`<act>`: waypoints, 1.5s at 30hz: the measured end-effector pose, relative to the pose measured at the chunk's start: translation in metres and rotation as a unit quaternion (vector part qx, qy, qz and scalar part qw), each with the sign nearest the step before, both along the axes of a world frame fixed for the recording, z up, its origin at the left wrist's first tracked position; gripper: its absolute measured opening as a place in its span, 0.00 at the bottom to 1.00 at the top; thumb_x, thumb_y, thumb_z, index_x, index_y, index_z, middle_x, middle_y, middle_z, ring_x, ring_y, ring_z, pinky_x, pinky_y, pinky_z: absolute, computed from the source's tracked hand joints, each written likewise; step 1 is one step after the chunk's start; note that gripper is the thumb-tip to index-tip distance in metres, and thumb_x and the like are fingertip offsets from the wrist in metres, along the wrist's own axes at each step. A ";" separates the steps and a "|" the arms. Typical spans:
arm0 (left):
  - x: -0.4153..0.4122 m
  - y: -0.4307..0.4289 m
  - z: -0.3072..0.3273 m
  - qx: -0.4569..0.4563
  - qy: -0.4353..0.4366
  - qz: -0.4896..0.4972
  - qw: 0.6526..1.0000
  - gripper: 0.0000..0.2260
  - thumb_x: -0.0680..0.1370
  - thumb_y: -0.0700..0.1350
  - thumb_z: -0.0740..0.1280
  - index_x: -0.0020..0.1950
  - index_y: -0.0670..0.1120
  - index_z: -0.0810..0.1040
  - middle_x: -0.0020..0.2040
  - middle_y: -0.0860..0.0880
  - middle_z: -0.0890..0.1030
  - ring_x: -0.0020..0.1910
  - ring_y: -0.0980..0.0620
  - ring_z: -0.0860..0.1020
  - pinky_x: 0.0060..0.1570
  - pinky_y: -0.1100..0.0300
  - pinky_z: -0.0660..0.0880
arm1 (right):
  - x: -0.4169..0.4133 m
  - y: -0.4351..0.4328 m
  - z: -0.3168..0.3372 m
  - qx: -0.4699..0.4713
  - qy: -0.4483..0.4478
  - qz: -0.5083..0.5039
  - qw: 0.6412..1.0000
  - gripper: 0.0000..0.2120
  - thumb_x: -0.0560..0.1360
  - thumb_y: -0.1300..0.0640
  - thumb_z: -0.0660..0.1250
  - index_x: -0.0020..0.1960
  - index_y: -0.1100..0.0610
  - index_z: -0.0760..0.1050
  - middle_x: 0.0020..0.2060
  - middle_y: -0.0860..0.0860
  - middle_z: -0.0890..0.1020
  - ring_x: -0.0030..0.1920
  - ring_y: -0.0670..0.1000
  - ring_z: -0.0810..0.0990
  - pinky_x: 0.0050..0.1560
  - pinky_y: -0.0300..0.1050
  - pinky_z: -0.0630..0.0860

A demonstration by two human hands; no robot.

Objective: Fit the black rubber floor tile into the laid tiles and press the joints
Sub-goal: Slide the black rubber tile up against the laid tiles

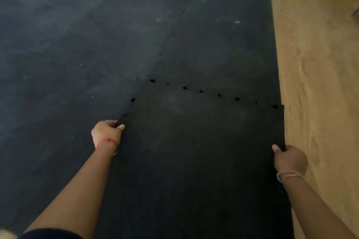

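Black rubber floor tile (194,161), at 6 o'clock in view, butted against laid tiles (87,35) toward 12 and 9 o'clock, with small dark gaps dotting both joints, so presumably not yet fully seated. Left hand (105,134) closed on the tile's edge at 9 o'clock, thumb on top beside the side joint, and right hand (289,159) closed on the free edge at 3 o'clock over bare wooden floor (320,83); grip on opposite edges likely for steering the interlocking teeth into line. Pressing of joints apparently still to come.
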State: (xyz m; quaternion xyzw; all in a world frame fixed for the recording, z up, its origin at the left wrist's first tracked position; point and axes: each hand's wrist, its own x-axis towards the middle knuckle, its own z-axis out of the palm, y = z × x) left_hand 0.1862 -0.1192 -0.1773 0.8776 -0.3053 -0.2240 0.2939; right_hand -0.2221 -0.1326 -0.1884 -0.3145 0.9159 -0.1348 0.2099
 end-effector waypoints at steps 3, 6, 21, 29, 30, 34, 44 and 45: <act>-0.002 0.000 0.000 0.001 -0.004 0.005 1.000 0.15 0.74 0.40 0.68 0.59 0.37 0.78 0.60 0.38 0.79 0.61 0.41 0.75 0.63 0.53 0.69 | 0.000 0.001 0.002 0.007 0.002 0.000 1.000 0.22 0.78 0.54 0.61 0.66 0.68 0.69 0.62 0.67 0.73 0.62 0.66 0.71 0.61 0.55 0.68; -0.002 -0.003 0.001 0.010 -0.005 0.007 1.000 0.15 0.73 0.41 0.69 0.58 0.37 0.78 0.60 0.38 0.79 0.61 0.41 0.75 0.64 0.52 0.69 | 0.000 0.000 0.001 0.008 -0.004 0.010 1.000 0.22 0.78 0.54 0.61 0.67 0.67 0.68 0.63 0.66 0.73 0.63 0.65 0.71 0.61 0.55 0.67; 0.001 0.011 0.004 -0.009 0.048 0.076 0.996 0.13 0.71 0.38 0.71 0.55 0.38 0.80 0.60 0.39 0.79 0.61 0.42 0.75 0.60 0.54 0.70 | -0.002 0.008 -0.008 -0.002 -0.005 0.010 1.000 0.23 0.77 0.54 0.63 0.67 0.65 0.68 0.64 0.64 0.73 0.64 0.64 0.71 0.62 0.56 0.68; 0.006 0.004 0.004 -0.011 0.028 0.058 0.998 0.11 0.71 0.38 0.70 0.52 0.37 0.81 0.56 0.38 0.81 0.58 0.41 0.76 0.58 0.52 0.72 | -0.001 0.004 -0.008 -0.010 -0.023 -0.046 0.999 0.22 0.76 0.55 0.64 0.67 0.65 0.69 0.64 0.64 0.74 0.64 0.64 0.71 0.62 0.56 0.68; 0.007 0.002 0.004 -0.015 0.025 0.052 0.998 0.10 0.71 0.38 0.70 0.51 0.37 0.81 0.55 0.38 0.81 0.57 0.41 0.77 0.57 0.52 0.73 | -0.002 0.005 -0.010 -0.019 -0.026 -0.046 0.998 0.23 0.76 0.54 0.65 0.67 0.64 0.70 0.63 0.63 0.74 0.63 0.63 0.72 0.61 0.56 0.69; 0.010 -0.002 0.005 0.009 0.013 0.019 1.000 0.09 0.72 0.40 0.69 0.51 0.37 0.81 0.55 0.38 0.81 0.56 0.40 0.77 0.57 0.52 0.73 | -0.003 0.007 -0.014 -0.042 -0.019 -0.051 0.998 0.22 0.75 0.54 0.66 0.65 0.65 0.71 0.62 0.62 0.76 0.61 0.63 0.74 0.60 0.54 0.70; -0.003 0.045 0.008 -0.014 0.011 -0.019 1.000 0.16 0.75 0.46 0.66 0.59 0.39 0.78 0.58 0.39 0.80 0.59 0.42 0.76 0.61 0.51 0.69 | 0.012 0.037 0.002 -0.032 0.113 0.077 0.990 0.25 0.74 0.52 0.66 0.66 0.65 0.70 0.60 0.64 0.73 0.60 0.62 0.72 0.59 0.53 0.70; -0.003 0.057 0.009 -0.010 0.005 -0.021 1.000 0.15 0.75 0.45 0.67 0.58 0.39 0.79 0.57 0.39 0.81 0.59 0.41 0.76 0.60 0.52 0.69 | 0.025 0.044 0.004 -0.048 0.155 0.142 0.976 0.28 0.73 0.52 0.68 0.68 0.64 0.67 0.62 0.64 0.71 0.62 0.62 0.70 0.61 0.54 0.68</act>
